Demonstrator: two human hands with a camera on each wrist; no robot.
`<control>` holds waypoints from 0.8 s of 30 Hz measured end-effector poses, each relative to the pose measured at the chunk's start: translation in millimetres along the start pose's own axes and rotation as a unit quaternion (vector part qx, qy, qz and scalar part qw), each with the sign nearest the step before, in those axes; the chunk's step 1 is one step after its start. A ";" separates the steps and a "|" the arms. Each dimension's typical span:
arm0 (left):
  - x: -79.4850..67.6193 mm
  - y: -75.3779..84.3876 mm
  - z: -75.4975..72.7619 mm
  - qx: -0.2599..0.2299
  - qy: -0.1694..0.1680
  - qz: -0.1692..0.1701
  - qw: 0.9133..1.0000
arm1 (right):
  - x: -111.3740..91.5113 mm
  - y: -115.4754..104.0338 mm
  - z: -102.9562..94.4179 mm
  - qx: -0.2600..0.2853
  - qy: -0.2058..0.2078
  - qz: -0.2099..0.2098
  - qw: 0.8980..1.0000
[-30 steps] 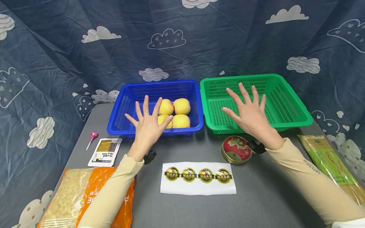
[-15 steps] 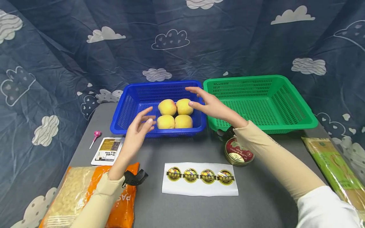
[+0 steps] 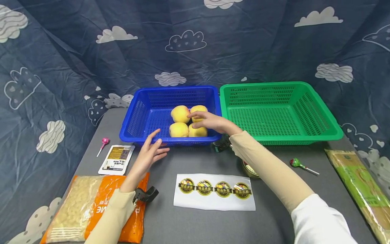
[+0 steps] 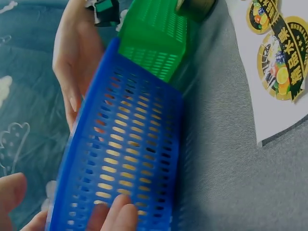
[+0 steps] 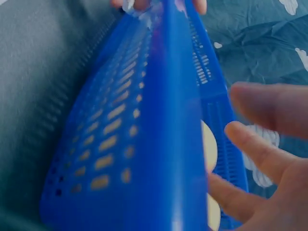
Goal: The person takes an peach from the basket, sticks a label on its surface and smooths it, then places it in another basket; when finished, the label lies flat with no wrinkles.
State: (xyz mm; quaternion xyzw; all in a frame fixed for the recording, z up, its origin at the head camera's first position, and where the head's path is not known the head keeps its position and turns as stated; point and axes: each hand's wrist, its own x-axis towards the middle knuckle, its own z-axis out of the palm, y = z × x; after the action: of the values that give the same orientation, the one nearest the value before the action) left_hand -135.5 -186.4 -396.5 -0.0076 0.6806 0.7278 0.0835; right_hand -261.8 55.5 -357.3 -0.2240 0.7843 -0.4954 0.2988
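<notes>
My right hand (image 5: pixel 284 187) is at the near edge of the basket (image 5: pixel 183 120), fingers spread on its inner side; whether a fingertip touches the rim I can't tell. Two fruits (image 5: pixel 210 147) show yellow just inside that edge, with more yellow behind the slots of the wall. At the basket's opposite end I see blurred fingertips of my left hand (image 5: pixel 199 6), the desk (image 5: pixel 38 96) lying on one side and the cloud-printed curtain (image 5: pixel 260 38) on the other.
</notes>
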 end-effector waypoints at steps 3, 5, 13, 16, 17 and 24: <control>6.8 -3.9 2.5 -0.034 0.018 0.002 0.999 | 5.5 1.7 5.9 -0.006 0.009 0.022 1.000; 10.3 -5.5 5.0 -0.049 0.035 0.010 0.998 | 8.3 2.5 9.2 -0.017 0.022 0.039 0.999; 15.7 -11.3 11.6 -0.058 0.084 0.028 0.994 | 14.0 3.5 21.0 -0.053 0.077 0.083 0.992; 15.5 -12.9 11.4 -0.065 0.086 0.031 0.994 | 15.3 3.2 24.1 -0.067 0.071 0.086 0.992; 15.3 -13.3 11.3 -0.066 0.084 0.032 0.994 | 15.4 3.2 24.9 -0.070 0.069 0.085 0.992; 15.0 -14.9 11.4 -0.063 0.078 0.033 0.994 | 13.3 5.4 26.3 -0.088 0.092 0.053 0.990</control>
State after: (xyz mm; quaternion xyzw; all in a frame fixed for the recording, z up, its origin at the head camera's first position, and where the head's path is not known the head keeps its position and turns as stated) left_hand -147.1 -172.6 -412.2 -0.0466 0.6380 0.7686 0.0055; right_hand -253.5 32.2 -374.3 -0.1613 0.8599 -0.4264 0.2299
